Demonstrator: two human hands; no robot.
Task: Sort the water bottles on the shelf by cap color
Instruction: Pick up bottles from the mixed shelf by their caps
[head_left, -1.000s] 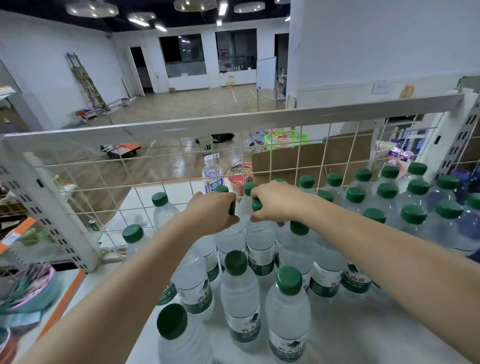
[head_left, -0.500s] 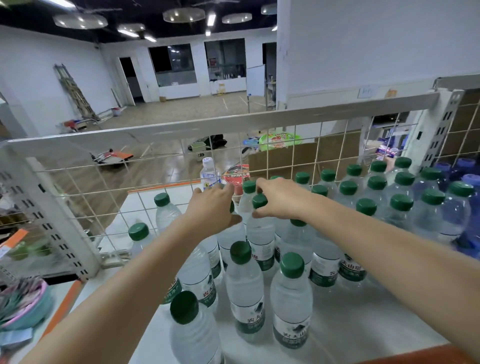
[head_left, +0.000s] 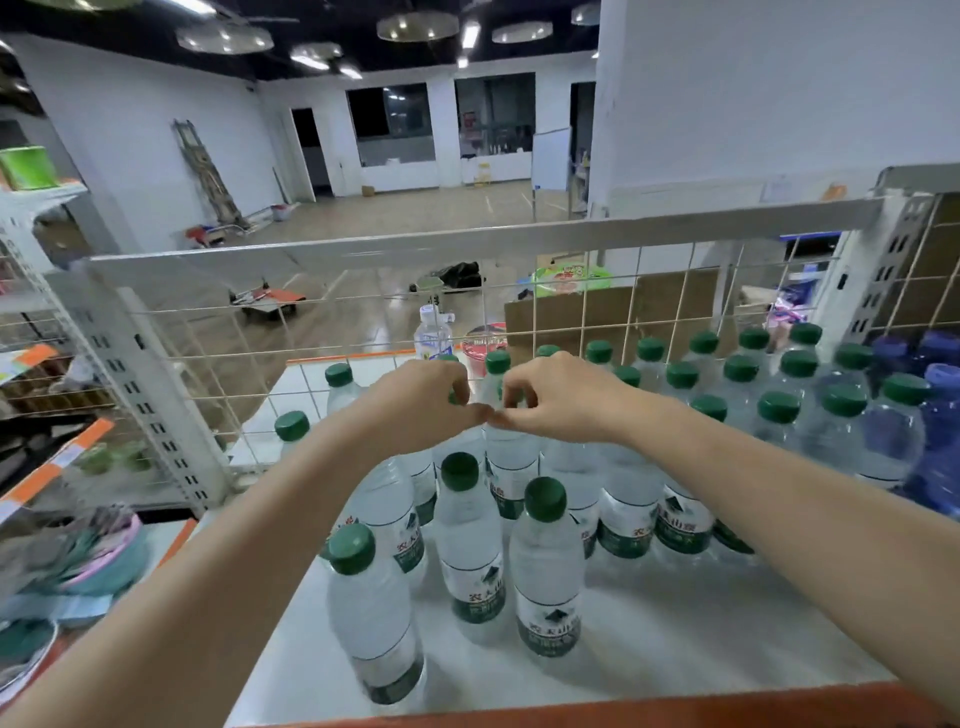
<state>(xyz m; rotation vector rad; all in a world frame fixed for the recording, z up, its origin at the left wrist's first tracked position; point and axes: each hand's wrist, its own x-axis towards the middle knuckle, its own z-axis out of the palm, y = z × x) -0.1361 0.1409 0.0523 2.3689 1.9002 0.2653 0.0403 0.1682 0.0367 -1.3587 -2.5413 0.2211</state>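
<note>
Many clear water bottles with green caps (head_left: 544, 500) stand on the white shelf (head_left: 675, 639), in rows toward the back right. Blue-capped, blue-tinted bottles (head_left: 943, 376) stand at the far right. My left hand (head_left: 415, 402) curls its fingers round the green cap of a middle bottle (head_left: 457, 447); a sliver of that cap shows between the fingers. Beside it, my right hand (head_left: 556, 397) curls over the top of the neighbouring bottle (head_left: 511, 467), whose cap is mostly hidden. The two thumbs touch.
A white wire grid fence (head_left: 519, 291) with a metal top rail closes the back of the shelf. A perforated upright (head_left: 140, 384) stands at the left, with a cluttered shelf beyond it. An orange strip (head_left: 623, 714) edges the shelf front. Bare shelf lies at the front right.
Both hands have drawn closer together until the thumbs meet, and their fingers have loosened over the two caps. The view has shifted slightly, showing more blue bottles at the right.
</note>
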